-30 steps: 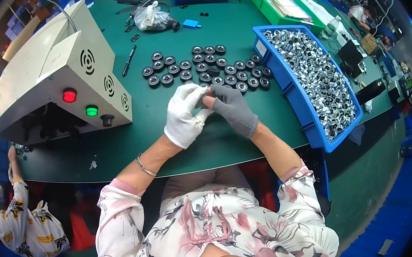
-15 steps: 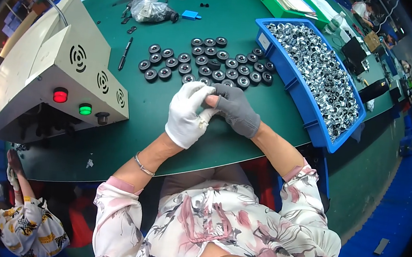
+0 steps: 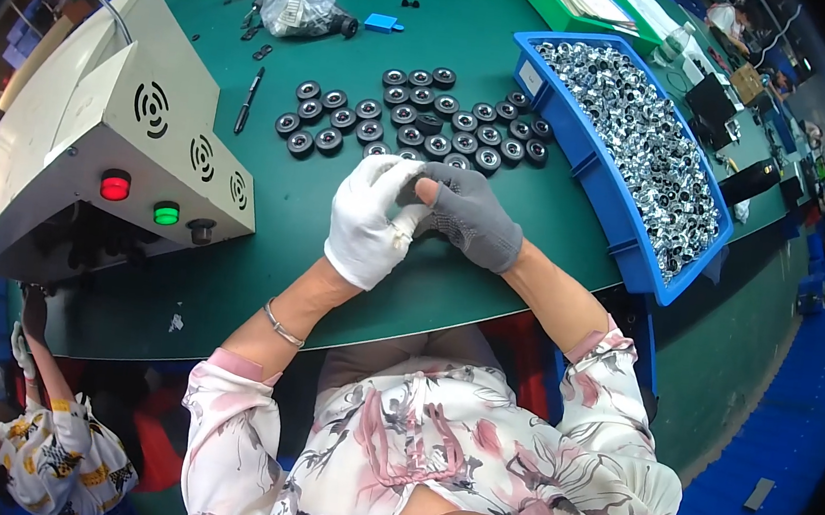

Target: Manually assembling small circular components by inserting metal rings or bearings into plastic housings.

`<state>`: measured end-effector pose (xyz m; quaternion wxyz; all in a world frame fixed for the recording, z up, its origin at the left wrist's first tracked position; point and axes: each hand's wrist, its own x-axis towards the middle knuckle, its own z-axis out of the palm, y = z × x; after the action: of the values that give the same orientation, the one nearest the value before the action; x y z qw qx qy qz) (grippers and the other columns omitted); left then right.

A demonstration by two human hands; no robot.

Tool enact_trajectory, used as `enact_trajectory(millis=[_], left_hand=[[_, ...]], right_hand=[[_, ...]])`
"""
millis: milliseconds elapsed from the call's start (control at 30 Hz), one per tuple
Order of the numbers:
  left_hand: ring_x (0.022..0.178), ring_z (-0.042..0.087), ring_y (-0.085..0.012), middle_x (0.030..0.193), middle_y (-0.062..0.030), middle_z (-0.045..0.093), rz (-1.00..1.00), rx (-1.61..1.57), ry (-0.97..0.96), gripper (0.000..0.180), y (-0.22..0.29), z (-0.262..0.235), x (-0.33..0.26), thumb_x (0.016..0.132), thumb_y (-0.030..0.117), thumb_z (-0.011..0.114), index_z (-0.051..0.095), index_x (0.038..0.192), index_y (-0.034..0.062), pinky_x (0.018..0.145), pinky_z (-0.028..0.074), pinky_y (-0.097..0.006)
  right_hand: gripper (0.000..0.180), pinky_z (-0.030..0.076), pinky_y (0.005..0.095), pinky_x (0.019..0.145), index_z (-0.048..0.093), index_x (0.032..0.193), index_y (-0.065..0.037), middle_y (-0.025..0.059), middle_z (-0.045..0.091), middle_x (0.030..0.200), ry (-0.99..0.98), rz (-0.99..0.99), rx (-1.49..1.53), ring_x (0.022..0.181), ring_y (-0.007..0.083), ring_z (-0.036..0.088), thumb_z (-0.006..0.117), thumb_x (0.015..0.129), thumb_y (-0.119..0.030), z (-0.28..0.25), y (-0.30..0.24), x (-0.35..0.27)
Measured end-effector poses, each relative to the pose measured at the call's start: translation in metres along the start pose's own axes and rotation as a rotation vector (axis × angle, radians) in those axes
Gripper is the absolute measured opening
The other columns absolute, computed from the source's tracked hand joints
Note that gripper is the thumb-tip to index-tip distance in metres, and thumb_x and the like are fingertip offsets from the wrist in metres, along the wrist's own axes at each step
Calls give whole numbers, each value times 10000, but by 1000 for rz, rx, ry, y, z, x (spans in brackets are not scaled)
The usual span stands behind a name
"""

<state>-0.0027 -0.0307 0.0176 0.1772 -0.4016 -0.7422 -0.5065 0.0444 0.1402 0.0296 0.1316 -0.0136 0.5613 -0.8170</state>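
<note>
I find both hands raised over the near part of the green table (image 3: 313, 247), brought together at the fingers. The left hand (image 3: 366, 222), in a white glove, has its fingers bent inward against the right hand (image 3: 477, 222), which wears a grey glove with the thumb tip bare. I cannot tell whether they are grasping an item; the meeting fingers cover whatever may lie between them. A metal bracelet (image 3: 283, 323) sits on the left wrist. The black wheels (image 3: 410, 136) lie on the table just beyond the fingertips, in loose rows, most showing a bright metal centre; one near the middle is turned differently from its neighbours. To their right I record a blue bin (image 3: 604, 199), well filled with small silvery metal parts (image 3: 635, 150). To the left stands a beige machine (image 3: 105, 125), its front bearing a red button (image 3: 115, 185), a green button (image 3: 166, 213) and a dark knob (image 3: 201, 230). A dark pen (image 3: 249, 100) lies between machine and wheels. Farther back I note a clear plastic bag (image 3: 295, 14) and, near it, a small blue piece (image 3: 381, 23). At lower left, a co-worker's patterned sleeve (image 3: 61, 447) is visible.
</note>
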Motion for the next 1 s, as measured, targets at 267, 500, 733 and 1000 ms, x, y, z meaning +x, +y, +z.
enact_trajectory(millis=[267, 500, 733, 1000], left_hand=[[930, 678, -164, 1062, -97, 701, -598, -722, -14, 327, -2, -2, -4, 874, -19, 743, 659, 1188, -63, 836, 548, -305], [880, 673, -127, 992, -70, 715, -895, -1071, -185, 323, -8, -7, -8, 1000, 223, 663, 669, 1211, -22, 751, 538, -278], [811, 655, -128, 929, -52, 703, -992, -1163, -136, 355, -4, -2, -11, 1012, 294, 646, 676, 1204, -3, 707, 507, -273], [757, 611, -139, 889, -12, 652, -1052, -1251, -175, 346, 6, -3, -8, 1022, 386, 611, 663, 1116, 57, 705, 480, -311]], right_hand=[[613, 492, 304, 970, 529, 1408, -7, 73, 539, 1269, 38, -354, -706, 1160, 170, 572, 721, 827, -41, -7, 0, 4], [432, 506, 320, 877, 666, 1180, -1, 93, 571, 1142, 125, -597, -940, 1005, 199, 595, 753, 762, -66, -7, 1, 1], [368, 509, 348, 822, 662, 1074, 4, 118, 600, 1078, 177, -771, -1136, 941, 247, 595, 773, 741, -105, -7, 5, 1], [416, 495, 367, 784, 661, 1033, -1, 121, 625, 1012, 218, -835, -1100, 921, 261, 578, 843, 717, -202, 0, 4, 1]])
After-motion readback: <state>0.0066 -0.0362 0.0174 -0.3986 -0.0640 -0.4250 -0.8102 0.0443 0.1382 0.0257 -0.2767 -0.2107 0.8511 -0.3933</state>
